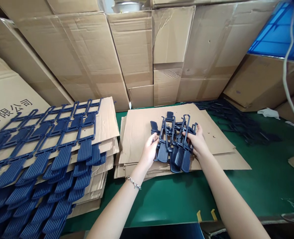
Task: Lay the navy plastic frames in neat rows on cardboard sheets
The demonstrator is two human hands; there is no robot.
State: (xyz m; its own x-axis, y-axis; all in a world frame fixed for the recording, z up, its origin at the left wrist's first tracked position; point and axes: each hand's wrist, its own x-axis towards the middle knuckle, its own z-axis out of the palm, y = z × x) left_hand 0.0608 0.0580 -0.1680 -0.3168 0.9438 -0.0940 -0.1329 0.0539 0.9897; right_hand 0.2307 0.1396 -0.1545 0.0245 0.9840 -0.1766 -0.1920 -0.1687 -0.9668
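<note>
Both hands hold a loose bunch of dark blue plastic parts point(173, 142) over a stack of flat cardboard sheets point(137, 126). My left hand point(150, 149) is closed on the bunch's left side, thumb and fingers at a part's edge. On the right side, my right hand point(196, 139) grips the bunch, its fingers partly hidden among the frames. The parts have long open frames with hooked ends and ribbed paddles pointing toward me. At the left, similar blue parts point(62, 157) lie in rows, layered between cardboard sheets point(105, 116).
More dark parts point(238, 119) are heaped on the green table point(268, 172) at the right. Cardboard boxes point(134, 49) form a wall behind. A white cable point(286, 66) hangs at the right near a blue crate point(278, 33). Yellow tape pieces point(199, 216) mark the front edge.
</note>
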